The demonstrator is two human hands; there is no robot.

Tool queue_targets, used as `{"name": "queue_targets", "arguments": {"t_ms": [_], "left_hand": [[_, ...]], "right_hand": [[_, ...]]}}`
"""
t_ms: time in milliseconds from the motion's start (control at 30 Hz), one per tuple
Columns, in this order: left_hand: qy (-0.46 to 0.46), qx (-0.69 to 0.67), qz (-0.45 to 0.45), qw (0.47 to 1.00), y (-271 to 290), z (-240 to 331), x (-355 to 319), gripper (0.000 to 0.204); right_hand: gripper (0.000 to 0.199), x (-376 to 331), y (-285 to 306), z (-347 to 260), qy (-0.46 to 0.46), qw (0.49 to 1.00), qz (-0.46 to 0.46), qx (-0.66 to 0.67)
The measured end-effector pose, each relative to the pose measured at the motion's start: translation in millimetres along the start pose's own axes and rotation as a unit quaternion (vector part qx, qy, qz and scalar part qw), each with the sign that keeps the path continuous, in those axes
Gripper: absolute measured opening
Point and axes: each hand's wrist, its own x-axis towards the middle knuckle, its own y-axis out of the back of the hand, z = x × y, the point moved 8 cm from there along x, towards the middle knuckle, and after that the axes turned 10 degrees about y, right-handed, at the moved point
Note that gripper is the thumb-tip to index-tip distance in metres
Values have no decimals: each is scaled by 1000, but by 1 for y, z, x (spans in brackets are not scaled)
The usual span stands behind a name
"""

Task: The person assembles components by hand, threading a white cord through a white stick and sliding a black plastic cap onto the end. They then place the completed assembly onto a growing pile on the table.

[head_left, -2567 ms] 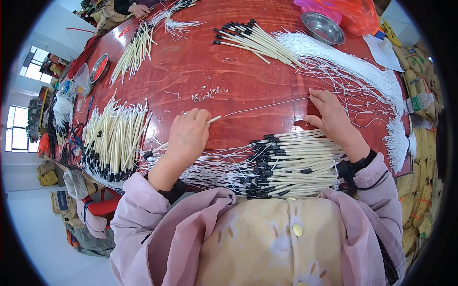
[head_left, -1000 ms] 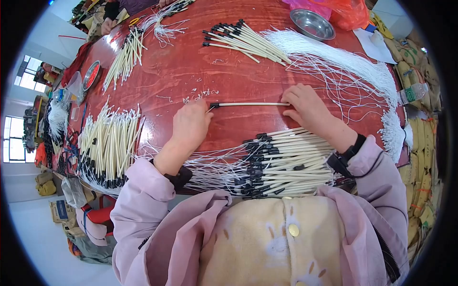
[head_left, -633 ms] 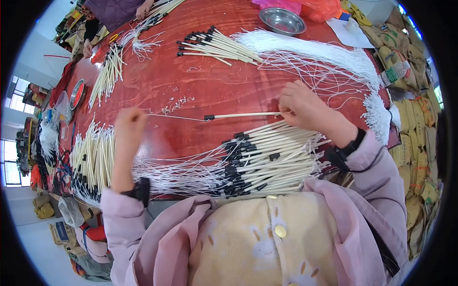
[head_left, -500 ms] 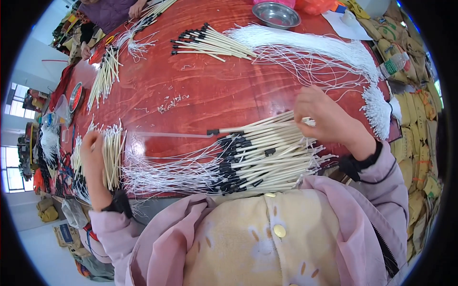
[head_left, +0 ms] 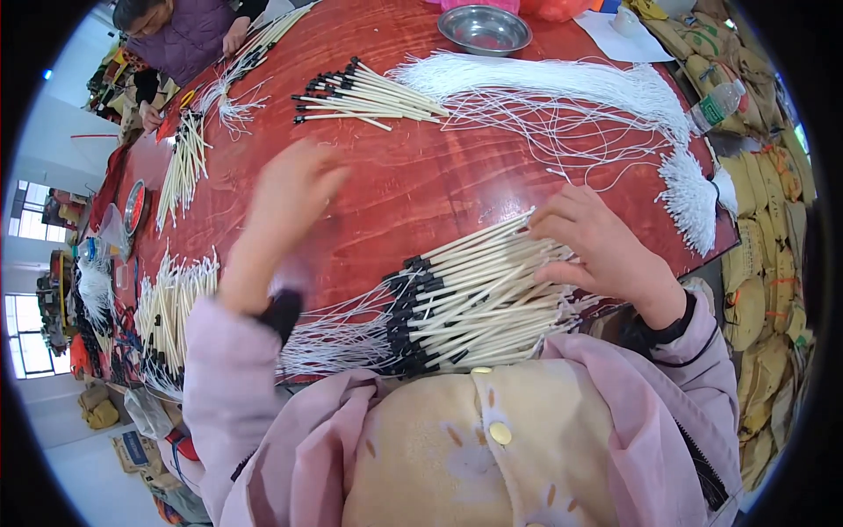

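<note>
My right hand [head_left: 606,250] rests on the stick pile [head_left: 479,303] at the desk [head_left: 421,189] edge; my blurred left hand [head_left: 294,189] hovers empty.

Pile of cream sticks [head_left: 479,299] with black tips

They are lying fanned at the near desk [head_left: 413,189] edge, black ends pointing left, white strings [head_left: 334,338] trailing from them.

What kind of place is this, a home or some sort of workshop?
Probably a small handcraft workshop. The red table is covered with piles of pale black-tipped sticks and a bundle of white strings, and another person works at the far end.
</note>
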Motion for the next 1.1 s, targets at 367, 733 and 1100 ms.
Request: {"name": "queue_targets", "arguments": {"t_ms": [367,733,1100], "left_hand": [[-113,135,17,984,-145,100,132,18],[-135,176,-55,974,-79,52,-11,11],[-81,216,5,973,-48,-13,-98,4]], "right_hand": [[40,-7,-11,37,-76,996,24,-38],[61,24,-13,40,-65,995,33,-71],[75,72,-47,67,-40,985,-4,-169]]}}
